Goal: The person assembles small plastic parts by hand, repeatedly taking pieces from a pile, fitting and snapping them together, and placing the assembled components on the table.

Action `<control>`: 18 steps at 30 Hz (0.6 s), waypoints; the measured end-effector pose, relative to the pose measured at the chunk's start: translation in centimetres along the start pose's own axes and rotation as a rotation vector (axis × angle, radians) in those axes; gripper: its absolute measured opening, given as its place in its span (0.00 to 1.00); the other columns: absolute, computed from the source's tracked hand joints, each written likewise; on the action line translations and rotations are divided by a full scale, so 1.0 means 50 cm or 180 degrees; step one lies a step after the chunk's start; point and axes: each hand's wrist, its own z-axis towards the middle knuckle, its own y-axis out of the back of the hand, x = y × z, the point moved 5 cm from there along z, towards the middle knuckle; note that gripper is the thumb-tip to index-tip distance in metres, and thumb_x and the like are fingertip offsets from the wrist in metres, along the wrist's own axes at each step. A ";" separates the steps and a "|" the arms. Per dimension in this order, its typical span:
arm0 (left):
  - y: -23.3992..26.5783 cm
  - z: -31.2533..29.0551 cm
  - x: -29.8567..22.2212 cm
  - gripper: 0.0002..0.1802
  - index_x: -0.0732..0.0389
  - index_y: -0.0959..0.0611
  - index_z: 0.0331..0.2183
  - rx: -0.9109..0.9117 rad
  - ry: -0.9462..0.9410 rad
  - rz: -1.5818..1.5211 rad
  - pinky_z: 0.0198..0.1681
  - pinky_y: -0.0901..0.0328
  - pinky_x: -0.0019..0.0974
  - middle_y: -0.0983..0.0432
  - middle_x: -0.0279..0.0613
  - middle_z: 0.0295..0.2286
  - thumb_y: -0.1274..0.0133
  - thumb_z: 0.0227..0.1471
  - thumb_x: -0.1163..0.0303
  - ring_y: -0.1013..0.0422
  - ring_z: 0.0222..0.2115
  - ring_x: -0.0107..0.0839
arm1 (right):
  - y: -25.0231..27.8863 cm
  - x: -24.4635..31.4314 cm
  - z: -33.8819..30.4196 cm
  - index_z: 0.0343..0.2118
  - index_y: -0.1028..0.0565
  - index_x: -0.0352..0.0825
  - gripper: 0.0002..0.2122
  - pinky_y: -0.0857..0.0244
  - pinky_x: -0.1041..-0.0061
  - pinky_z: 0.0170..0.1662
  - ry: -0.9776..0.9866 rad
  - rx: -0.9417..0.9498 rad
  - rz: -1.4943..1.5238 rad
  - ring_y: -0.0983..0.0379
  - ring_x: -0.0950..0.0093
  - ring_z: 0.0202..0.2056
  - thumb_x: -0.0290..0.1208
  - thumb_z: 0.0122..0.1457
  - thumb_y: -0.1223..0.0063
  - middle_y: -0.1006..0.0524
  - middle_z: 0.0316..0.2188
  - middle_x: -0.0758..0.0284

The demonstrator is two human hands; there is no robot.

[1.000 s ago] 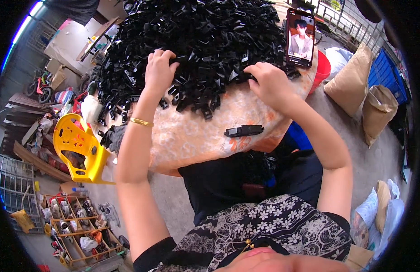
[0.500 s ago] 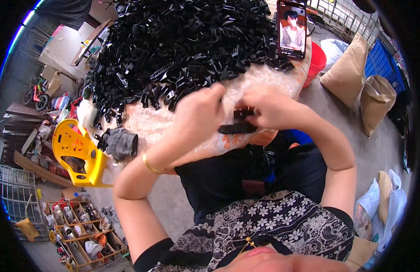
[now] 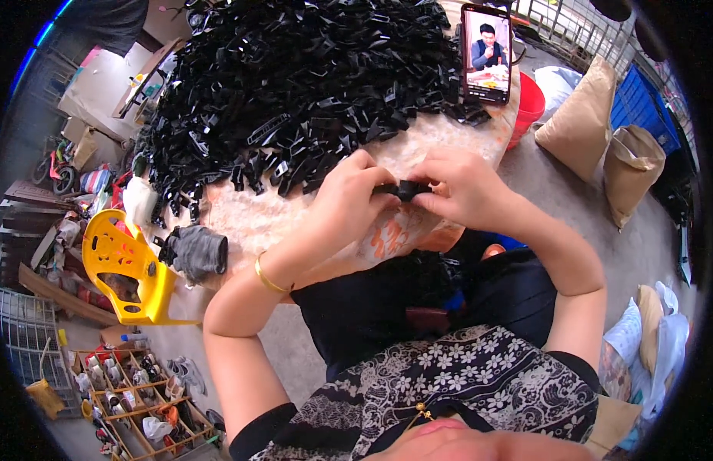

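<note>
Both my hands meet over the near edge of a cloth-covered table [image 3: 249,219], pinching a small black plastic part [image 3: 406,190] between them. My left hand [image 3: 355,196] closes on its left end with thumb and fingers, and my right hand [image 3: 460,187] grips its right end. Fingertips hide much of the part, so its full shape does not show. Beyond my hands a big heap of similar black plastic pieces [image 3: 295,84] covers the far side of the table.
A phone [image 3: 487,54] playing a video stands at the heap's right. Right of the table are a red bucket [image 3: 529,107], brown sacks [image 3: 583,115] and a blue crate [image 3: 644,107]. At left are a yellow chair [image 3: 126,265], a grey cloth bundle [image 3: 199,253] and a shoe rack [image 3: 133,399].
My hands were apart, the right one holding dark pieces low by the table edge. Now they have come together on one black part. The phone's picture has changed.
</note>
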 end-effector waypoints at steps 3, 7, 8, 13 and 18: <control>-0.003 -0.007 0.003 0.11 0.61 0.17 0.30 -0.0116 0.0104 -0.0050 0.30 0.33 0.34 0.29 0.42 0.28 0.37 0.39 0.73 0.29 0.26 0.38 | 0.013 0.019 -0.005 0.30 0.24 0.31 0.10 0.36 0.69 0.32 0.0182 0.0008 -0.0389 0.30 0.63 0.29 0.24 0.42 0.42 0.29 0.24 0.62; 0.008 -0.012 0.012 0.11 0.62 0.17 0.29 -0.0020 0.0411 -0.0388 0.28 0.34 0.32 0.28 0.41 0.25 0.37 0.37 0.72 0.30 0.23 0.34 | 0.032 0.012 -0.011 0.29 0.23 0.32 0.10 0.36 0.67 0.32 0.0045 0.0203 -0.0713 0.30 0.62 0.30 0.25 0.40 0.40 0.28 0.24 0.62; 0.006 -0.013 0.014 0.11 0.63 0.17 0.28 0.0049 0.0452 -0.0493 0.28 0.34 0.32 0.28 0.41 0.24 0.36 0.37 0.72 0.30 0.23 0.32 | 0.032 0.009 -0.010 0.29 0.23 0.32 0.10 0.36 0.67 0.32 0.0000 0.0269 -0.0727 0.30 0.62 0.29 0.26 0.40 0.40 0.28 0.24 0.63; -0.011 -0.012 -0.003 0.11 0.64 0.18 0.27 -0.0038 0.0208 -0.0574 0.26 0.35 0.32 0.28 0.40 0.23 0.36 0.37 0.72 0.31 0.22 0.32 | -0.005 0.010 0.009 0.29 0.23 0.35 0.09 0.35 0.67 0.33 0.0294 0.0322 -0.0493 0.29 0.62 0.30 0.29 0.43 0.40 0.28 0.24 0.63; 0.022 0.012 0.002 0.10 0.64 0.18 0.27 0.0615 -0.0137 -0.0904 0.26 0.35 0.31 0.26 0.40 0.23 0.36 0.39 0.71 0.31 0.22 0.31 | -0.014 -0.024 0.025 0.30 0.22 0.36 0.10 0.34 0.68 0.35 -0.0432 0.1163 0.0291 0.28 0.62 0.32 0.34 0.46 0.40 0.27 0.26 0.62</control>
